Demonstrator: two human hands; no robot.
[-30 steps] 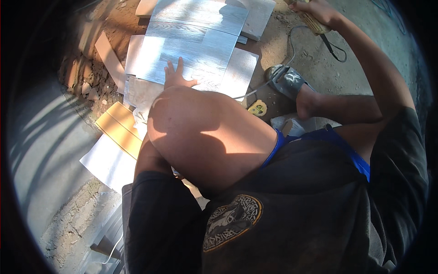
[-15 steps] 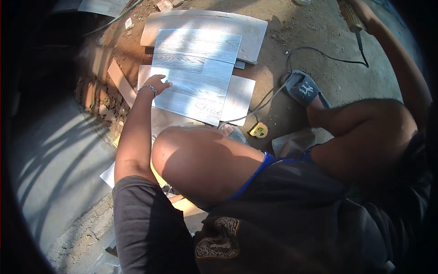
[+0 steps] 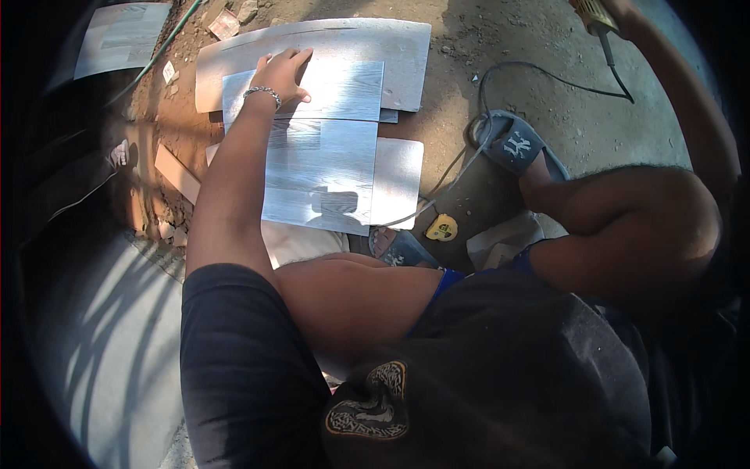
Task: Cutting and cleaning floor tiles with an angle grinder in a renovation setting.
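My left hand (image 3: 283,76) rests on the far part of a grey wood-patterned tile (image 3: 336,160), fingers spread and thumb apart. A dark line crosses the tile just below the hand, and the edges on either side of it do not line up. Under the tile lie a broad pale slab (image 3: 406,59) at the far end and a smaller pale tile (image 3: 400,176) at the right. At the upper right edge, my right hand (image 3: 623,14) grips a corded power tool (image 3: 592,16) with a yellowish body; its working end is out of view.
The tool's black cord (image 3: 562,74) loops across the dirt past my sandal (image 3: 516,144). A yellow tape measure (image 3: 443,227) lies near my feet. Another wood-patterned tile (image 3: 121,39) and a green hose (image 3: 160,59) are at the upper left, with a terracotta strip (image 3: 178,173) below.
My left hand has moved from the tile's left edge to its far part. The line across the tile looks wider, with the far part offset leftward. My right hand still holds the tool.
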